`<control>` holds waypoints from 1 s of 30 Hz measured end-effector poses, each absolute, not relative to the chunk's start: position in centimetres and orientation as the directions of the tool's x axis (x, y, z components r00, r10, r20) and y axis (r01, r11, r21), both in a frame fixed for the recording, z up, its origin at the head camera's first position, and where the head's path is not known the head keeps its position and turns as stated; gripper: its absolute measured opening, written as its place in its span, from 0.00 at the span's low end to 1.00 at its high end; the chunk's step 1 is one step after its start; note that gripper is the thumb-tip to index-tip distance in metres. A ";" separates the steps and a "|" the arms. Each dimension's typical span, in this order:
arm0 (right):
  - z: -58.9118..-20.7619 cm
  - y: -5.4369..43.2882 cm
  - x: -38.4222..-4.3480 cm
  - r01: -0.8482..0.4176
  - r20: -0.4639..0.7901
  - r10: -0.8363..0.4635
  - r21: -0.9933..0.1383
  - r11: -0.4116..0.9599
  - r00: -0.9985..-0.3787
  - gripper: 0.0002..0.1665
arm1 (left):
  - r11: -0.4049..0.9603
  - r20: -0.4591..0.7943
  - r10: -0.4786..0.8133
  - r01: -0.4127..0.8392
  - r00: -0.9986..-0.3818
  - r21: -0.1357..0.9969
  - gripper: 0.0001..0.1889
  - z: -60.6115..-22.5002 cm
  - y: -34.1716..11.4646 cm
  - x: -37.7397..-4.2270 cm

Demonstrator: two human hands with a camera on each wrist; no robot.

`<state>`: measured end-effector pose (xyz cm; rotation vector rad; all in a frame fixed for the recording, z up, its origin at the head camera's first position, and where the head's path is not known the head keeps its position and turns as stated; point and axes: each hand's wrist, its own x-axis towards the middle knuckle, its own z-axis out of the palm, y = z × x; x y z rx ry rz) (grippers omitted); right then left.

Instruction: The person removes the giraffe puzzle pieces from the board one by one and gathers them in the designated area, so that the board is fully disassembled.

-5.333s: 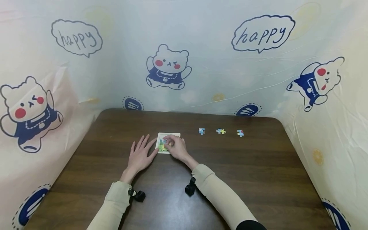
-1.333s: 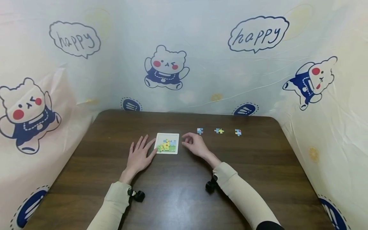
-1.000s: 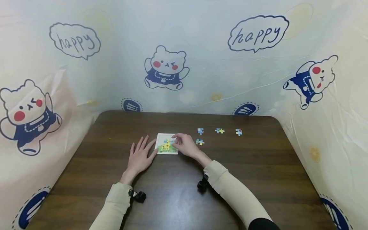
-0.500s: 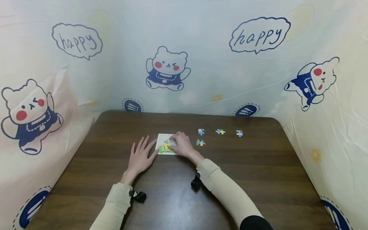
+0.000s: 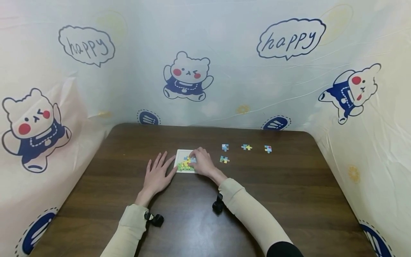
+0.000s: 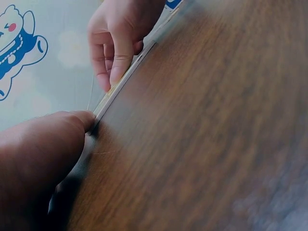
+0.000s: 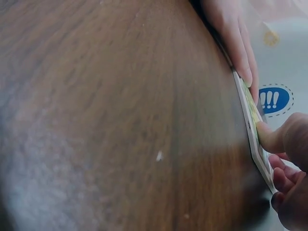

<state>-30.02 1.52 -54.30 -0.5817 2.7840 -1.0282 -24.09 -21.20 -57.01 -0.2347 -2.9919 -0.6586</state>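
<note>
A small square jigsaw puzzle tray (image 5: 183,151) with a white border lies flat on the table, showing a yellow giraffe on green and blue. My left hand (image 5: 157,176) rests spread beside it, thumb and index tips touching its left edge. Over the right part of the tray, my right hand (image 5: 205,165) bends thumb and fingertips down to a puzzle piece, mostly hidden under them. In the right wrist view the thumb (image 7: 272,137) presses on the picture while the other fingers curl by the far edge. The left wrist view shows the right fingertips (image 6: 115,77) close together at the tray.
Right of the tray lie loose puzzle pieces: a blue one (image 5: 225,147), a blue-yellow one (image 5: 247,147) and one with a red spot (image 5: 268,149) in a row, and a green-blue one (image 5: 224,159) nearer. A printed curtain (image 5: 237,78) hangs behind the brown table (image 5: 273,200).
My right hand left a green-blue piece on the table below the row, then moved left back onto the tray, where it has stayed for half a second. My left hand kept its place.
</note>
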 end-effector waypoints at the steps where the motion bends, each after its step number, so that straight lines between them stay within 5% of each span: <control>1: -54.3 1.5 -30.0 -0.307 0.018 -0.391 -0.652 0.693 -0.920 0.19 | 0.897 0.092 0.132 0.159 -0.987 0.412 0.35 -57.0 -21.2 -24.1; 9: -54.4 1.4 -30.0 -0.299 0.000 -0.398 -0.659 0.690 -0.917 0.27 | 0.902 0.064 0.126 0.141 -0.990 0.408 0.34 -57.0 -21.2 -24.1; 30: -55.1 1.9 -29.8 -0.349 0.089 -0.417 -0.718 0.602 -0.904 0.25 | 0.902 0.056 0.129 0.141 -0.990 0.408 0.35 -57.3 -21.3 -24.3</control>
